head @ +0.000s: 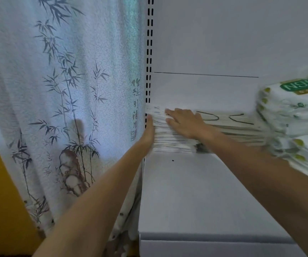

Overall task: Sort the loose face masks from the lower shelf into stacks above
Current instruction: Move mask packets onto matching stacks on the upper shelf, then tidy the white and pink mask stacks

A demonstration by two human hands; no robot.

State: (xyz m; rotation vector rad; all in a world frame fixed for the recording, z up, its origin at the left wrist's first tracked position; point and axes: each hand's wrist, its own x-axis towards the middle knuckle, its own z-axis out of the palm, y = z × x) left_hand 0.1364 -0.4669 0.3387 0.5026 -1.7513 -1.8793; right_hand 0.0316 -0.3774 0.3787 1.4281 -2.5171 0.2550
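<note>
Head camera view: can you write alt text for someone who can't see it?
Two bare hands steady a stack of white face masks on a white shelf: the left hand presses its side, the right hand lies flat on top. Packs marked N95 are piled at the right; a bamboo-print curtain hangs left.

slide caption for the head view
Left hand steadies the side, right hand presses the top of a mask stack on a white shelf near N95 packs.
</note>
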